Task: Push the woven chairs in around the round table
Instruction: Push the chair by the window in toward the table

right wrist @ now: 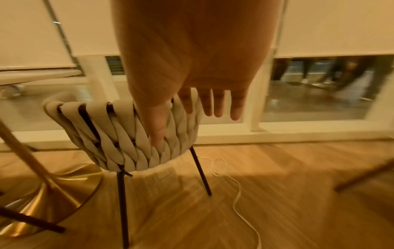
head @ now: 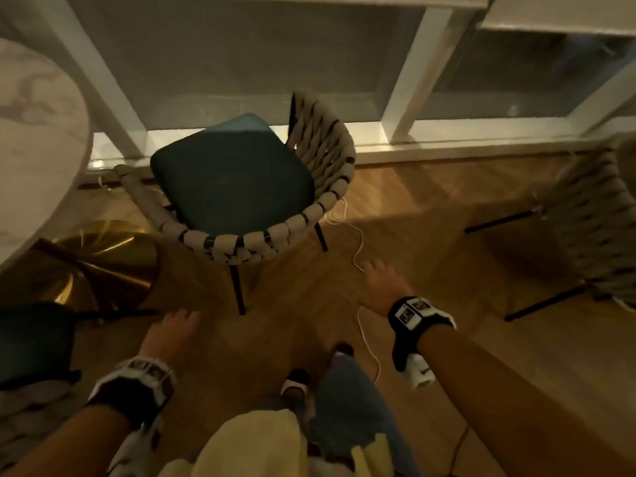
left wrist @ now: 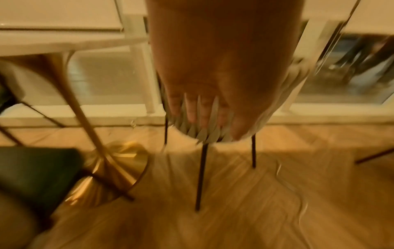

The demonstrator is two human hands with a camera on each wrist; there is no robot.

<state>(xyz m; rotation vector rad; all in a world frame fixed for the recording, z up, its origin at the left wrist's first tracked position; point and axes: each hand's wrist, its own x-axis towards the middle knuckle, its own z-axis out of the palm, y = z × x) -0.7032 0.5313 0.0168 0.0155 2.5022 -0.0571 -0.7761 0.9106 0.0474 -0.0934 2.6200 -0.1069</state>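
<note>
Herringbone wood floor (head: 430,235) runs under both your hands: your left hand (head: 172,333) and right hand (head: 382,285) hang spread and flat, holding nothing, short of the woven chair (head: 275,235). Its curved back is thick pale braided strapping on thin black legs (teal cushion on top), standing just beside the round marble table (head: 38,132) with its brass base (head: 103,263).

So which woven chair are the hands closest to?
The middle beige woven chair with the teal cushion, right ahead of both open hands. The chair at the right edge and the one at the lower left sit off to the sides.
</note>
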